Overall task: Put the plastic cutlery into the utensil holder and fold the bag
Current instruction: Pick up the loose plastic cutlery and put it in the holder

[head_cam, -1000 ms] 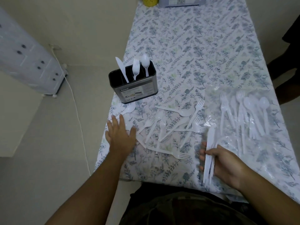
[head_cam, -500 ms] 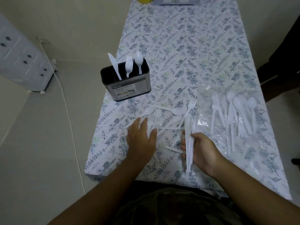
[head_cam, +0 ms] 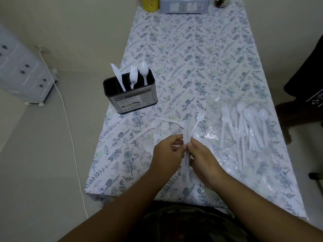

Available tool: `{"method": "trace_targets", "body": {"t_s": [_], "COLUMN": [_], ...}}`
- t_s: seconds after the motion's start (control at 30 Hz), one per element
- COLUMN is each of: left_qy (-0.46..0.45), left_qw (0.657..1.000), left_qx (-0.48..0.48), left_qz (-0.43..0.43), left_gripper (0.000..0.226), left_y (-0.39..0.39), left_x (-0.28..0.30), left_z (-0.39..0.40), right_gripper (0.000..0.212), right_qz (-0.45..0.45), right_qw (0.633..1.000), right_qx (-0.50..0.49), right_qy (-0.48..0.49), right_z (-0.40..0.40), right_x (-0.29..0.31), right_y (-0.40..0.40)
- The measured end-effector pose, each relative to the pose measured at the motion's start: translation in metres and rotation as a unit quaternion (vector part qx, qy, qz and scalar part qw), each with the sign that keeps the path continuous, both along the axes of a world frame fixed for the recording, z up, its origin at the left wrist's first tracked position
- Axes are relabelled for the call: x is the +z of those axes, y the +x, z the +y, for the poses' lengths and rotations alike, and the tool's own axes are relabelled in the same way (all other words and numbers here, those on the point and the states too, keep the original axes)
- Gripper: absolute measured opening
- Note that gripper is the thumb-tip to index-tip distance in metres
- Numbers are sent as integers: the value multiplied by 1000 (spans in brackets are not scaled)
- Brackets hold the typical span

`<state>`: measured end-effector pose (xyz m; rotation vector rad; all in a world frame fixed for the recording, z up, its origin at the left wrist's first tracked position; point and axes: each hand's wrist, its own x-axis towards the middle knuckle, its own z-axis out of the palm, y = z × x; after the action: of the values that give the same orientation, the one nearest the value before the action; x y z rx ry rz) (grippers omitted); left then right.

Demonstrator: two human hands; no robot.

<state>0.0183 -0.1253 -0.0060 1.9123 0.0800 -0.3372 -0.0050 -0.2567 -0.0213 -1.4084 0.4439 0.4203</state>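
Cutlery bundle (head_cam: 186,137) pinched w/ both hands over floral tablecloth (head_cam: 192,58).

Home room indicated: floral tablecloth (head_cam: 201,58) on table, plastic drawer unit (head_cam: 22,74) at 9 o'clock, tiled floor (head_cam: 43,163).

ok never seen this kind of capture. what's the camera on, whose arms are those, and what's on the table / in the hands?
No robot here: the one view comes from a wide-angle camera worn on a person's head, looking down at their own bare arms. The left hand and right hand together grip a bundle of white plastic knives over a table with a floral tablecloth. At the left stands a utensil holder with a knife, a fork and a spoon upright in it. Loose forks and spoons lie beyond the hands. At the right, more cutlery lies with a clear plastic bag; inside or on top, I cannot tell.
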Motion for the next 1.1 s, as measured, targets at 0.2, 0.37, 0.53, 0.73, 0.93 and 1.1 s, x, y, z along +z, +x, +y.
{"method": "trace_targets", "body": {"t_s": [0.2, 0.37, 0.53, 0.73, 0.93, 1.1], "left_qy": [4, 43, 86, 74, 130, 141], "left_qw": [994, 982, 981, 977, 949, 928], "left_qx": [24, 19, 1, 36, 67, 86], "left_qz": [-106, -185, -172, -196, -277, -334], "left_gripper": [29, 29, 28, 29, 20, 20], "left_y": [8, 6, -7, 8, 69, 127], "left_x": [12, 6, -13, 3, 64, 113], "left_z": [11, 26, 34, 43, 91, 130], "right_gripper": [30, 33, 29, 34, 20, 22], "right_qz": [-110, -173, -175, -211, -278, -339], "right_qw": [986, 968, 957, 948, 935, 917], "right_qx": [51, 68, 83, 98, 121, 106], "right_qy": [-119, -167, -215, -216, -182, -183], "right_z": [0, 4, 9, 18, 63, 111], "right_x": [17, 12, -5, 17, 81, 126], "right_y": [21, 25, 15, 41, 116, 186]}}
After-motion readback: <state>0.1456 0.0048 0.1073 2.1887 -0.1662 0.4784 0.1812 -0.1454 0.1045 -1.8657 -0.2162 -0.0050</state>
